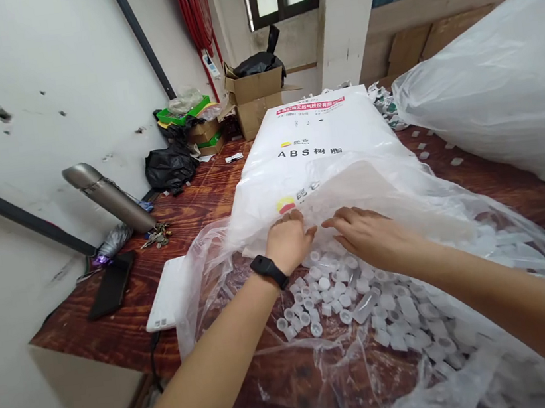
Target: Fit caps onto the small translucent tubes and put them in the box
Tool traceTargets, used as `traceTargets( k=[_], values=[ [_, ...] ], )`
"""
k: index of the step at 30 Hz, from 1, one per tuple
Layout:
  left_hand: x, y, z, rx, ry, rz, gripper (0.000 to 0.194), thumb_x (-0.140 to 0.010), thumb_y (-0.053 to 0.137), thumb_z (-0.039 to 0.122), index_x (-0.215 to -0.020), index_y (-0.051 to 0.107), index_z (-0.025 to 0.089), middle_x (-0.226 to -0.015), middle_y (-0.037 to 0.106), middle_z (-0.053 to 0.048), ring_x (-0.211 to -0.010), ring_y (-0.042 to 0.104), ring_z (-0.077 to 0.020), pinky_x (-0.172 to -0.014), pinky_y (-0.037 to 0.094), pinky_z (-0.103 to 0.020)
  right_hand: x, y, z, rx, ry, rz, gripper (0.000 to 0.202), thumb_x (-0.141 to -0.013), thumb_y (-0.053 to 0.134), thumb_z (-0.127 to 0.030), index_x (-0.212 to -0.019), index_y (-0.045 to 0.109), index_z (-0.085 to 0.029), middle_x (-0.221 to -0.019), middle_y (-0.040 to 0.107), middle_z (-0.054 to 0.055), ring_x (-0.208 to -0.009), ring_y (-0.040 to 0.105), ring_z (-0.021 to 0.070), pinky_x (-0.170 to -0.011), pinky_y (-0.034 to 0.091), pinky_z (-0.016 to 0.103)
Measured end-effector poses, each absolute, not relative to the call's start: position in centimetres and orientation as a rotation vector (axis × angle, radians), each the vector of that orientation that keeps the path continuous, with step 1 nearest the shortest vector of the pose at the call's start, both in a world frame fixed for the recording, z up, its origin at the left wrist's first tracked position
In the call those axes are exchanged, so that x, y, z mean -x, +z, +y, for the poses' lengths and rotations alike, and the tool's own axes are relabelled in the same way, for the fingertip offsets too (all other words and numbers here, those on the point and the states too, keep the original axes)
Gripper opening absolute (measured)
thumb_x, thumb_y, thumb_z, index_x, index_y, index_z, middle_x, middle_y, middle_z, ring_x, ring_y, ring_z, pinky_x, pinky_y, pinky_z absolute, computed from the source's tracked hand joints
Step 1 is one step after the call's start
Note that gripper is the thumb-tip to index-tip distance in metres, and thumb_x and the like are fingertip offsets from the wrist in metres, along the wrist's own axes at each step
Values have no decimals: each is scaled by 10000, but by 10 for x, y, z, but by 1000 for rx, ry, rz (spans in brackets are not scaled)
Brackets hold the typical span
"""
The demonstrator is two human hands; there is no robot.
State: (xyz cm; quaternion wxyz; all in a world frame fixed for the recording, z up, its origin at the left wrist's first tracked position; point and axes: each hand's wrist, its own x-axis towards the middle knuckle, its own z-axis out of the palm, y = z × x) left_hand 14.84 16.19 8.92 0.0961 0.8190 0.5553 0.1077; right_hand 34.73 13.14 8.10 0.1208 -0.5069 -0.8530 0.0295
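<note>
My left hand (289, 240), with a black watch at its wrist, has its fingers curled down on the film of a clear plastic bag (209, 259). Its thumb points to the right. Close by, my right hand (374, 236) lies over the same film, fingers stretched towards the left hand and thumb apart. Below both hands, many small white plastic caps (310, 303) are spread inside the bag, and a longer translucent piece (366, 305) lies among them. Beyond the hands is a big white sack (313, 128) printed "ABS", partly covered by the film.
On the wooden table's left side are a steel flask (111, 195), keys (157, 235), a dark phone (111, 287) and a white device (168, 296) with a cable. A cardboard box (255, 92) stands behind. At right bulges a large filled white bag (497, 81).
</note>
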Motion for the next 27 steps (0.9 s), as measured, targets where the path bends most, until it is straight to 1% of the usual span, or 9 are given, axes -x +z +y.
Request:
traceTargets(
  k=[3,6,11,13,16,20,22,24,27],
  values=[
    [-149,83,169,-2416,252,1662,297,-1012,671,349,-1241,669,159,-1216,707,-92,-1047,711,-242,-915,610,-467,-346,69,138,1450,45,-2536,247,-1034,649,-293,-1255,668,-185,-1195,719,80,-1049,707,240,-931,579,468],
    [-142,80,163,-2407,252,1645,275,-1018,663,318,-1237,663,152,-1219,704,-94,-1040,713,-240,-913,610,-461,-347,64,140,1381,57,-2558,212,-1029,663,-268,-1219,691,-180,-1148,740,65,-1047,721,237,-939,586,473],
    [-121,86,134,-2367,370,1543,195,-1075,525,228,-1235,573,126,-1235,691,-159,-1195,675,-292,-1023,540,-468,-356,62,127,1280,108,-2472,310,-1058,465,-157,-1280,678,-194,-1196,723,141,-1075,727,281,-920,603,477],
    [-112,90,116,-2317,423,1493,231,-1092,490,278,-1283,523,154,-1196,714,-144,-1194,682,-296,-1004,544,-451,-361,64,117,1248,148,-2428,337,-1068,417,-192,-1288,672,-210,-1197,716,159,-1034,744,282,-848,629,441],
    [-101,90,85,-2179,488,1404,253,-1108,437,372,-1291,504,209,-1077,761,-78,-1044,742,-248,-889,585,-367,-366,72,99,1209,205,-2384,307,-1085,435,-251,-1294,658,-225,-1141,744,137,-990,765,275,-799,639,411],
    [-95,84,49,-1631,576,1149,234,-1076,497,433,-1210,578,259,-950,768,-4,-874,727,-193,-773,562,-296,-360,85,71,1156,276,-2337,310,-1099,434,-241,-1332,638,-245,-1225,764,117,-1111,760,246,-902,632,365],
    [-94,84,38,-1458,580,1087,261,-1049,543,460,-1200,605,256,-989,757,-9,-884,699,-193,-793,542,-304,-354,92,56,1117,354,-2303,312,-1095,446,-218,-1331,642,-273,-1246,763,93,-1122,759,210,-910,629,311],
    [-93,87,30,-1412,570,1097,313,-1031,570,505,-1207,622,251,-1096,742,-21,-987,678,-207,-884,517,-324,-347,98,41,1083,485,-2249,288,-1080,498,-214,-1297,666,-303,-1201,775,64,-1063,775,183,-869,636,267],
    [-93,94,23,-1433,529,1146,373,-1019,570,574,-1184,639,246,-1178,727,-26,-1095,648,-234,-958,475,-343,-339,103,24,1075,637,-2197,326,-1055,572,-220,-1348,653,-334,-1206,793,38,-1045,785,179,-892,638,269]
  ],
)
